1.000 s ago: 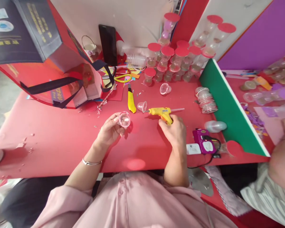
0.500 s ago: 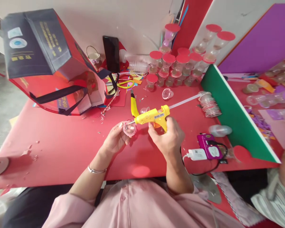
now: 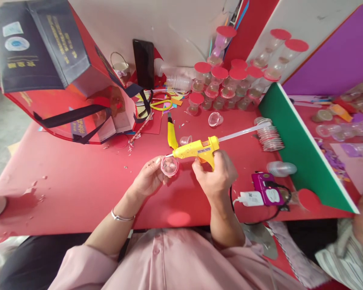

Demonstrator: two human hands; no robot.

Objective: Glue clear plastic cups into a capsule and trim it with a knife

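My left hand [image 3: 149, 177] is closed on a small clear plastic cup [image 3: 170, 166], its round rim turned up toward me. In my right hand [image 3: 216, 173] is a yellow hot glue gun [image 3: 196, 149], gripped by its handle, with a long clear glue stick [image 3: 242, 132] poking out of its back. The nozzle points left and meets the cup's rim at its upper left, or hovers just over it; I cannot tell which. Just behind the gun lie another clear cup [image 3: 186, 140] and a yellow utility knife [image 3: 171, 133].
Several hourglass-shaped cup pairs with red discs [image 3: 219, 73] stand at the back. A red and dark-blue bag [image 3: 75, 100] fills the left. Stacked clear cups [image 3: 269, 135], a purple power adapter [image 3: 268, 189] and a green divider [image 3: 308, 149] are at right. Scissors [image 3: 161, 104] lie behind.
The nozzle has gone from inside the cup's opening to the upper left of its rim. The cup has shifted slightly right and down, its opening facing me more.
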